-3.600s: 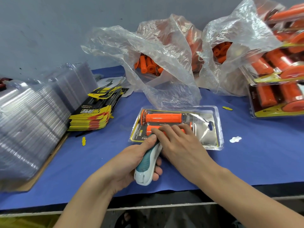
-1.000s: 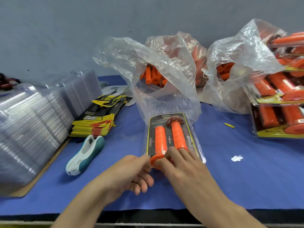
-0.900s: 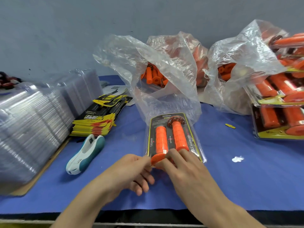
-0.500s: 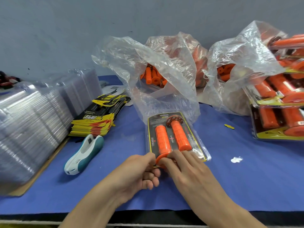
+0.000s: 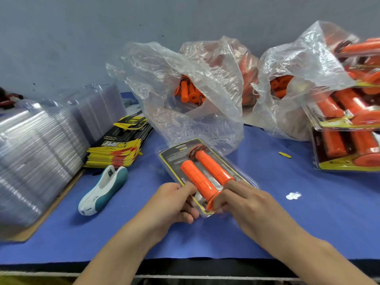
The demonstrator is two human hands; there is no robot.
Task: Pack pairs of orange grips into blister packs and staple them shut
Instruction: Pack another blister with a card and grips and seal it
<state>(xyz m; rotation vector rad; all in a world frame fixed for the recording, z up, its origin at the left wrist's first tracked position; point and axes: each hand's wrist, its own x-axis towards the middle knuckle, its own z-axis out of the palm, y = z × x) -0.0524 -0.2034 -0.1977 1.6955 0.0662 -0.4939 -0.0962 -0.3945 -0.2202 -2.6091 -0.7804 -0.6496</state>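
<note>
both hands on one blister pack [image 5: 207, 171] – two orange grips [image 5: 197, 179] inside

left hand [image 5: 174, 204] pinches its near edge, right hand [image 5: 244, 202] grips the near end just beside it – stapler [image 5: 102, 190] lies left of the left hand on the bench [image 5: 308, 223].

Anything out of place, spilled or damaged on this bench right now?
Only loose litter: a small white scrap and a yellow sliver lie on the blue mat, right of the clear plastic blister pack. Nothing looks damaged.

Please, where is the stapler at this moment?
In the head view the stapler lies on the blue mat, left of the left hand, just in front of the card stack.
</note>
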